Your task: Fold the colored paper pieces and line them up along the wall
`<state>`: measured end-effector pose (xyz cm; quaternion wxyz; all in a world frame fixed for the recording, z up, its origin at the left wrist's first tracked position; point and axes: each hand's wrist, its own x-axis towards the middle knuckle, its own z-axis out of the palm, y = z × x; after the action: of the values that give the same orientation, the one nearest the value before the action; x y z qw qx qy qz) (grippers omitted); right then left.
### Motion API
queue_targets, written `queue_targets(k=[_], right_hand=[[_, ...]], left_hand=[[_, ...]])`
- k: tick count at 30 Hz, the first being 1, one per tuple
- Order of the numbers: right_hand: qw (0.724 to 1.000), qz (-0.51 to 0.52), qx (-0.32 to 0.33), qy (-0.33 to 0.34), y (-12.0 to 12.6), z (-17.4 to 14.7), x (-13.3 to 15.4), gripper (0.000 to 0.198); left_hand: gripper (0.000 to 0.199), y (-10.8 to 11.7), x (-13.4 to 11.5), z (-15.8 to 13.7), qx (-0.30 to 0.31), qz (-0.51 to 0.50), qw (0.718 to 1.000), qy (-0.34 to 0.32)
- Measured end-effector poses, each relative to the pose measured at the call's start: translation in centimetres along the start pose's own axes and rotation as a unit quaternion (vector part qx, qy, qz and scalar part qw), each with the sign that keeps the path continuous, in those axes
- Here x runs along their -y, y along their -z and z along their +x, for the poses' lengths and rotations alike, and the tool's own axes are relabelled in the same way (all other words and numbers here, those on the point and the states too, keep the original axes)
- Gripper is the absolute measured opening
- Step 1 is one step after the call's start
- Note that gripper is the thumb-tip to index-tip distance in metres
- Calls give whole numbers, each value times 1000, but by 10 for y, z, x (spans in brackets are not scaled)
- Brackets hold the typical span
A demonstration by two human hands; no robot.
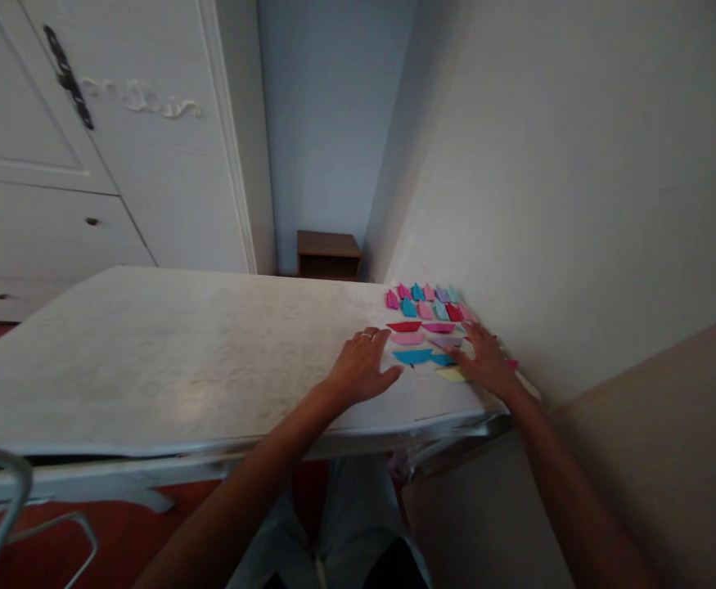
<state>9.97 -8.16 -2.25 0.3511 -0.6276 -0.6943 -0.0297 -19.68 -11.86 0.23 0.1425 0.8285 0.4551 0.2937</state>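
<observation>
Pale tabletop (198,360) bears folded papers (412,357) at 3 o'clock, some hidden by the right hand (489,361), fingers loosely spread; left hand (362,368), thumb apart from fingers, just beside. White wardrobe (173,196) at 10 o'clock, cut off; brown shelf (328,244) at 12, interior dark.

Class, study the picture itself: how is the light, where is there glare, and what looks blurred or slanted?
Head view: dim light overall, darkest low down; head view: a soft, pale glare on the table, left of the left hand; head view: the folded papers look soft, fine creases unclear; head view: the wardrobe slants, perhaps from tilt or lens distortion.
</observation>
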Motion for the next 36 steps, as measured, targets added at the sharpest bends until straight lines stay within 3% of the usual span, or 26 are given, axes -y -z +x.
queue_targets(k=[3, 5, 10, 16, 22, 30, 36], right_hand=[[994, -54, 91, 42, -4, -12, -1, 74], [990, -66, 108, 60, -8, -19, 1, 70], [976, -89, 166, 104, -15, -33, 0, 66], [968, -101, 187, 133, -15, -45, 9, 61], [962, -101, 212, 137, -22, -45, 40, 65], [962, -35, 228, 146, -54, -33, 91, 70], [950, 63, 237, 193, -65, -15, 92, 69]], left_hand=[[72, -28, -6, 39, 67, 51, 994, -64], [72, -42, -7, 55, 102, 81, 987, -94], [78, -49, 0, 57, 162, 139, 971, -103], [81, -23, 25, 28, 172, 179, 962, -115], [86, 8, 50, 1, 185, 200, 960, -64], [74, 53, 87, -37, 117, 254, 958, 60], [69, 76, 107, -60, 64, 297, 942, 139]])
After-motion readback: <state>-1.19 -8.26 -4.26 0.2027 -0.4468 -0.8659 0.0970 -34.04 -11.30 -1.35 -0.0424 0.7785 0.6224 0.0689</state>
